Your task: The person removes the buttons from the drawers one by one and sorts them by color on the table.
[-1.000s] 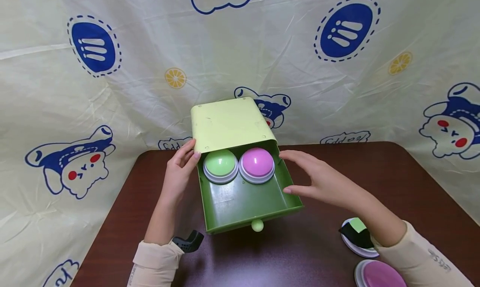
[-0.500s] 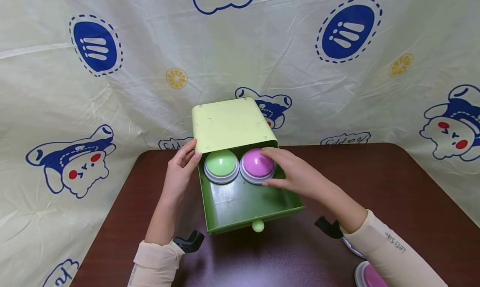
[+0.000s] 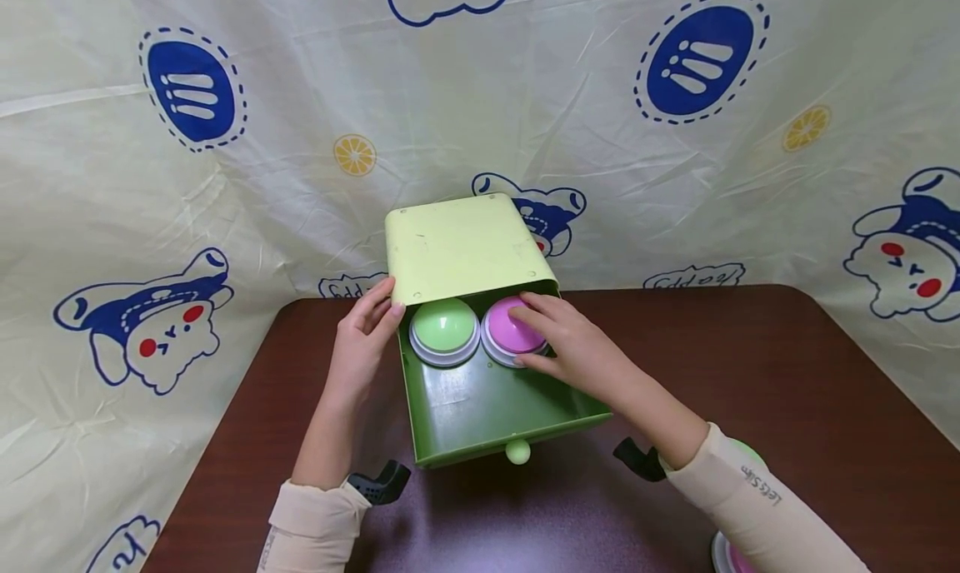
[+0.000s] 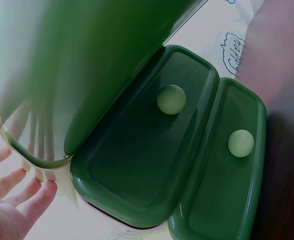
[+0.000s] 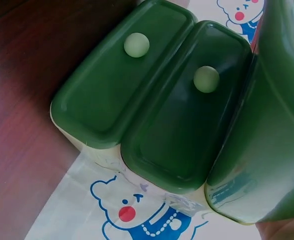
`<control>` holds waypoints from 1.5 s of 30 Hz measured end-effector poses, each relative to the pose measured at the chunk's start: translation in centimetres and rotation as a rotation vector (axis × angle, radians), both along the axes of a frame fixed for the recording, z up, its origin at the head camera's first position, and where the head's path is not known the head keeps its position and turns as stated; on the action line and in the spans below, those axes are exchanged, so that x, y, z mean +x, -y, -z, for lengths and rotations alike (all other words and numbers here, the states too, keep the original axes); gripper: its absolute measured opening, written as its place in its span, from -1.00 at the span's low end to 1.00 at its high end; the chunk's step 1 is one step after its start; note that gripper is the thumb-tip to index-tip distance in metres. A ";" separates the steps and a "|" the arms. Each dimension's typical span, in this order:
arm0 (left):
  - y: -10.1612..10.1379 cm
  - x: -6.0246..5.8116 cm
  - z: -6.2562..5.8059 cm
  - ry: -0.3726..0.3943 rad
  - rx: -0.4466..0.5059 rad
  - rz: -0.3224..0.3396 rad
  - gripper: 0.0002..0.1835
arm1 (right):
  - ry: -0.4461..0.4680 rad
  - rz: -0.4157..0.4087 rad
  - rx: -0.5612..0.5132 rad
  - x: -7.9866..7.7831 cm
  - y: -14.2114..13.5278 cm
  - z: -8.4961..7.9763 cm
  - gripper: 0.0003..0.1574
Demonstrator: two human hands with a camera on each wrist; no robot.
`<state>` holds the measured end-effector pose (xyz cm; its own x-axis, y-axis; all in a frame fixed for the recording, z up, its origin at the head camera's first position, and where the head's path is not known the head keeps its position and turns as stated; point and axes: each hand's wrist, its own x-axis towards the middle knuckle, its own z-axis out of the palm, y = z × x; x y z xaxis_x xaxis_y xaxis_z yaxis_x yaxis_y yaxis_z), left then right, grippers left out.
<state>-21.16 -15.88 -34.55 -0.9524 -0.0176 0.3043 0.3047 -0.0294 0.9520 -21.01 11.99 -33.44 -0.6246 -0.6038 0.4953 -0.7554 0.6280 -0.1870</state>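
Note:
A small cabinet [image 3: 465, 248] with a pale yellow shell stands on the table, its top green drawer [image 3: 465, 406] pulled out toward me. Inside, at the back, sit a green dome push button [image 3: 444, 325] on the left and a pink dome push button [image 3: 508, 327] on the right, both with pale rims. My right hand [image 3: 577, 344] holds the pink button, fingers over the dome and thumb at its front rim. With extended fingers, my left hand [image 3: 360, 344] touches the cabinet's upper left front corner. Two lower drawers [image 4: 137, 165] with round knobs are shut in both wrist views.
Another pink button [image 3: 723, 552] and a green-topped one [image 3: 748, 452] lie on the dark brown table [image 3: 750, 373], mostly hidden by the right sleeve. A printed white cloth [image 3: 465, 98] hangs behind the table.
My right hand has moved left from beside the drawer to the pink button, and its fingers have closed around it. My left hand stays at the cabinet's corner.

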 end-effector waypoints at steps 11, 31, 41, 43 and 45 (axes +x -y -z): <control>0.1 -0.2 0.2 0.007 0.002 0.000 -0.51 | -0.046 -0.076 0.035 -0.2 -0.1 0.0 -0.29; 0.2 -0.3 0.3 0.006 0.014 0.010 -0.51 | 0.032 -0.262 0.072 1.1 -1.6 0.0 -0.29; 0.0 -0.2 0.2 -0.010 0.017 -0.002 -0.51 | 0.051 -0.261 0.122 1.3 -1.7 -0.2 -0.25; 0.0 -0.2 0.2 -0.011 0.011 -0.008 -0.51 | 0.062 -0.239 0.136 1.3 -1.6 -0.2 -0.23; 0.0 -0.2 0.2 -0.011 0.009 -0.016 -0.52 | 0.071 -0.224 0.138 1.4 -1.6 -0.2 -0.23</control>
